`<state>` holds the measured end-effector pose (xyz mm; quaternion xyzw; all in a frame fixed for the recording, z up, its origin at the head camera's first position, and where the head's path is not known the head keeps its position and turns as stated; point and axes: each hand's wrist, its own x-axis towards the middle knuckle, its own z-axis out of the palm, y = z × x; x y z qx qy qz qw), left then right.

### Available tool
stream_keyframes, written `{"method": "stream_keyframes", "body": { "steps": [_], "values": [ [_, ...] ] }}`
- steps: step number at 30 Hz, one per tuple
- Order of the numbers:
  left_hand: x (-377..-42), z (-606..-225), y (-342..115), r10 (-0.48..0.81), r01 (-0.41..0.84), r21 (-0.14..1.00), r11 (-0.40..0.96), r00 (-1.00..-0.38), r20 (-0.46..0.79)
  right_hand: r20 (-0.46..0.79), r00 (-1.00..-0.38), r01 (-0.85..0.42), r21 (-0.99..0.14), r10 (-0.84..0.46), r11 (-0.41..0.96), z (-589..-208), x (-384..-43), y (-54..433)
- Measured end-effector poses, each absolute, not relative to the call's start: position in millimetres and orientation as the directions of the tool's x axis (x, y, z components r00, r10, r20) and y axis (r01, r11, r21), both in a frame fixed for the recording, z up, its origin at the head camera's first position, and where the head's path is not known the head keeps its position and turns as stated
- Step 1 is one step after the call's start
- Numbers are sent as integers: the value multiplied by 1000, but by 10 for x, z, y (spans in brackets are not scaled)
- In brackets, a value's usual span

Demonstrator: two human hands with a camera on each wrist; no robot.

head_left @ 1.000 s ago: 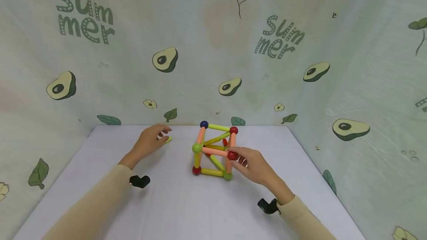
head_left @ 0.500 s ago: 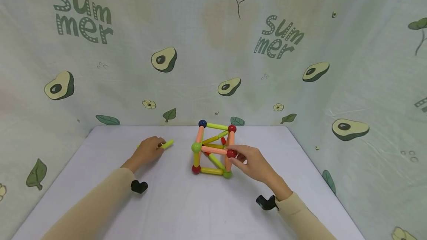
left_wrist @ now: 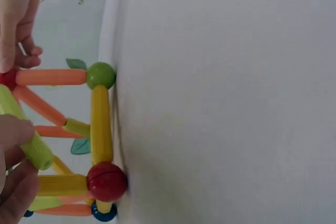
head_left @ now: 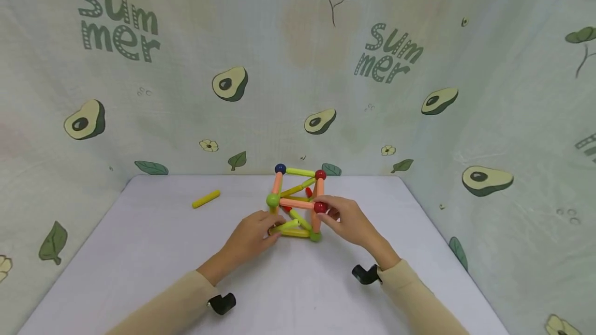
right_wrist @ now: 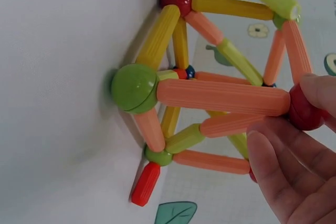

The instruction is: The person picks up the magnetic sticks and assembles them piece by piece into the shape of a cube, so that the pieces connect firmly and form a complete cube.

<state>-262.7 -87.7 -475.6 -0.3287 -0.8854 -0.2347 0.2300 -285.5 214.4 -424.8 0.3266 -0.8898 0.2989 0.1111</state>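
Observation:
A cube-like frame of magnetic rods and balls stands on the table, with a peach rod along its upper front edge. My right hand pinches the red ball at that edge's right end, thumb and fingertips on it in the right wrist view. Below this ball an upright peach rod runs down to a green ball. In front of the frame's left side, my left hand holds a lime-green rod, slanted across the lower front yellow rod. The lower left red ball is hidden in the head view.
A loose yellow rod lies on the white table, left of the frame. A short red rod sticks out from a green ball at the frame's base. A printed cloth hangs behind the table.
My left hand picked up the lime-green rod at the left and carried it right to the frame, leaving the yellow rod in view. The frame shifted slightly away, with my right hand still on its red ball.

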Motion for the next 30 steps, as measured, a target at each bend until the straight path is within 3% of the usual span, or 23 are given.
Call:
{"method": "stream_keyframes", "body": {
  "steps": [7, 15, 23, 30],
  "values": [
    [-2772, -4940, -619, 364, 612, 260, 747, -704, 610, 387, -775, -632, -471, -501, 615, -4274, -2880, 2139],
    [-2840, -4988, -452, 340, 585, 254, 770, -715, 611, 418, -746, -665, -446, -518, 599, -4243, -2879, 2132],
    [-2823, -4958, -426, 353, 578, 284, 765, -745, 565, 384, -775, -632, -471, -502, 615, -4246, -2886, 2124],
    [-2825, -4912, -411, 360, 499, 138, 855, -764, 535, 368, -781, -624, -463, -505, 629, -4240, -2891, 2114]
  ]
}}
